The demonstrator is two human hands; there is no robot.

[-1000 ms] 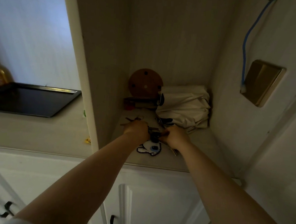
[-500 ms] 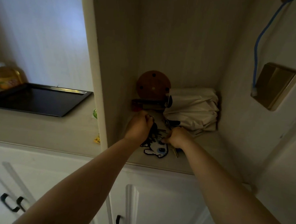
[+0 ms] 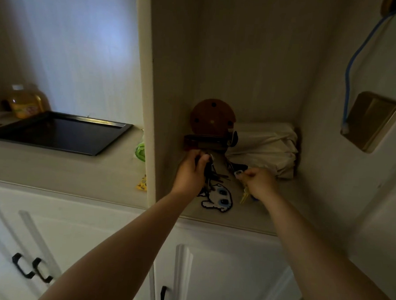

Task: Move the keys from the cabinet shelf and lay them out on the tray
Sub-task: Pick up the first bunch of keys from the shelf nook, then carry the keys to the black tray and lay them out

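Both my hands are inside the open cabinet nook, above its shelf (image 3: pixel 253 218). My left hand (image 3: pixel 190 172) is closed around a dark bunch of keys (image 3: pixel 210 177), from which a white pixel-style cat charm (image 3: pixel 217 198) hangs. My right hand (image 3: pixel 258 182) grips a second key set, with a small fob (image 3: pixel 238 173) at the fingertips and a yellowish key (image 3: pixel 244 196) hanging below the palm. The dark rectangular tray (image 3: pixel 62 131) lies on the counter to the left, beyond the cabinet's side panel.
At the back of the shelf sit a round brown disc (image 3: pixel 212 116), a dark flat item (image 3: pixel 204 141) and a folded white cloth bundle (image 3: pixel 263 146). A yellow bottle (image 3: pixel 26 103) stands behind the tray. A blue cable (image 3: pixel 350 73) hangs on the right wall above a brass plate (image 3: pixel 370 121).
My hands have drawn apart, each lifting its own key set off the shelf. The cat charm now dangles from the left bunch. The view has shifted right.
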